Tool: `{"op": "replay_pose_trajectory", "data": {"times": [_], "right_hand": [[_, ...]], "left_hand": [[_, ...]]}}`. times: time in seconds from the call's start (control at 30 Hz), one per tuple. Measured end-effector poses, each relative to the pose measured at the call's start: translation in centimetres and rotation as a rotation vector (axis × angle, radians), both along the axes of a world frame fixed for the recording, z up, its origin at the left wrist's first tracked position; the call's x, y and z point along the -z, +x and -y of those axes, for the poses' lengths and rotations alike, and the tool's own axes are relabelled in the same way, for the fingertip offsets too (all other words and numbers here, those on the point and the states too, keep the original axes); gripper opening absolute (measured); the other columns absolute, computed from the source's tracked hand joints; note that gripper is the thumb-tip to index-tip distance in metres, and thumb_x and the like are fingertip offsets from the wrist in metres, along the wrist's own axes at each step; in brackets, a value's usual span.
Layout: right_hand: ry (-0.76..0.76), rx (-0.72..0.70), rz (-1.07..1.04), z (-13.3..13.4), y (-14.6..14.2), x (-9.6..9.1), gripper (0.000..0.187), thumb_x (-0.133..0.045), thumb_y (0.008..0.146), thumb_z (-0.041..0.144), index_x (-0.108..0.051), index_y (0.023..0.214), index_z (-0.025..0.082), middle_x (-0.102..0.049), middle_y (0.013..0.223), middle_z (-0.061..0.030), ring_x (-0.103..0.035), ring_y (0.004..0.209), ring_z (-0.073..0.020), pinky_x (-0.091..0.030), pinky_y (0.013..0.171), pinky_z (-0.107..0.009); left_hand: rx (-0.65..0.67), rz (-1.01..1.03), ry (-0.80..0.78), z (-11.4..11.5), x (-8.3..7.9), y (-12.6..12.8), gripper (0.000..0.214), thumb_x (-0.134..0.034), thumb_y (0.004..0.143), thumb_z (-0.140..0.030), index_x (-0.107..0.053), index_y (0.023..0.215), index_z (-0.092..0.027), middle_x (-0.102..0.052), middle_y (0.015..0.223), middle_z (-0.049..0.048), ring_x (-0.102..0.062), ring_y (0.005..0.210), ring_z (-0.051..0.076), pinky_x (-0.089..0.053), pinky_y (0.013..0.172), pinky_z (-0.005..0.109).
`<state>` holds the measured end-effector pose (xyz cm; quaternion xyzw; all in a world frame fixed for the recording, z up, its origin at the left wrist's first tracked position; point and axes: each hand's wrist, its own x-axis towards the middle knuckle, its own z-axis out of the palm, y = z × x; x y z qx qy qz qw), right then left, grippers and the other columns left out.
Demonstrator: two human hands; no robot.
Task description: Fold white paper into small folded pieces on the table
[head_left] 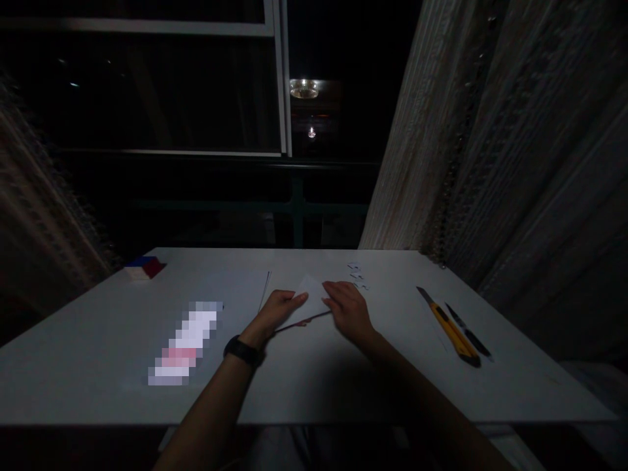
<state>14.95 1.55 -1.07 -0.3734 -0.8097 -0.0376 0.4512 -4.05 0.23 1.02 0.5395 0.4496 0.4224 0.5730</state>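
A small folded piece of white paper is held between my two hands, just over the table. My left hand grips its left side, thumb on top and the other fingers hidden beneath. At the right side, my right hand pinches the paper between thumb and fingers. The paper comes to a point at its far end, and its near edge lies in dark shadow. Below that edge something small shows that I cannot make out, perhaps a fingertip.
On the white table, a yellow utility knife and a dark pen lie at right. Small paper scraps sit beyond my right hand. At left are white sheets, a blurred-out bright object and a red-blue block. Curtains flank the window.
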Motion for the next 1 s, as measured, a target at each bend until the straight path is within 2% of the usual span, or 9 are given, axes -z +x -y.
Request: {"op": "replay_pose_trajectory", "data": {"times": [0.17, 0.3, 0.47, 0.67, 0.83, 1.0], "right_hand": [[-0.016, -0.039, -0.128, 0.0, -0.1, 0.0, 0.026, -0.05, 0.082, 0.019, -0.064, 0.104, 0.021, -0.066, 0.106, -0.0056, -0.056, 0.098, -0.0201, -0.044, 0.088, -0.04], [-0.113, -0.054, -0.263, -0.1, -0.3, 0.2, 0.021, -0.054, 0.079, 0.017, -0.067, 0.095, 0.021, -0.068, 0.098, -0.0053, -0.057, 0.094, -0.0192, -0.045, 0.086, -0.038], [-0.217, -0.039, -0.409, -0.1, -0.4, 0.0, 0.009, -0.058, 0.075, 0.019, -0.067, 0.076, 0.021, -0.068, 0.09, -0.0045, -0.059, 0.089, -0.0181, -0.045, 0.085, -0.037], [-0.145, 0.019, -0.321, -0.1, 0.4, -0.8, 0.008, -0.063, 0.07, 0.018, -0.068, 0.067, 0.023, -0.064, 0.103, -0.0033, -0.053, 0.095, -0.0208, -0.042, 0.085, -0.039], [-0.17, -0.012, -0.345, -0.1, 0.8, -0.8, 0.01, -0.06, 0.073, 0.019, -0.069, 0.073, 0.02, -0.06, 0.1, -0.0049, -0.055, 0.068, -0.013, -0.046, 0.065, -0.029], [-0.149, 0.001, -0.256, 0.7, 0.4, -1.0, 0.012, -0.058, 0.075, 0.021, -0.069, 0.074, 0.019, -0.058, 0.094, -0.0044, -0.052, 0.06, -0.01, -0.045, 0.062, -0.026]], "left_hand": [[0.005, 0.013, -0.056, 0.2, -0.4, 0.0, 0.049, -0.06, 0.068, -0.056, -0.066, 0.072, -0.008, -0.067, 0.062, 0.0095, -0.062, 0.056, 0.019, -0.05, 0.054, 0.031], [0.031, 0.081, -0.104, 0.1, -0.3, -0.1, 0.054, -0.054, 0.071, -0.06, -0.066, 0.078, -0.007, -0.067, 0.066, 0.01, -0.062, 0.06, 0.02, -0.052, 0.059, 0.034], [0.113, 0.226, -0.172, 0.0, 0.1, -0.1, 0.047, -0.057, 0.073, -0.053, -0.064, 0.087, -0.009, -0.067, 0.076, 0.0092, -0.061, 0.066, 0.017, -0.052, 0.067, 0.033], [0.182, 0.299, -0.228, 0.2, -0.2, -0.3, 0.048, -0.053, 0.078, -0.051, -0.058, 0.105, -0.011, -0.065, 0.094, 0.0138, -0.064, 0.074, 0.018, -0.05, 0.076, 0.037], [0.203, 0.264, -0.188, 0.3, -0.1, -0.7, 0.049, -0.06, 0.075, -0.044, -0.055, 0.115, -0.015, -0.06, 0.111, 0.0148, -0.062, 0.088, 0.019, -0.047, 0.08, 0.034], [0.339, 0.333, -0.124, 0.5, 0.4, -0.9, 0.056, -0.071, 0.068, -0.032, -0.053, 0.119, -0.017, -0.055, 0.118, 0.016, -0.057, 0.102, 0.024, -0.043, 0.086, 0.041]]}}
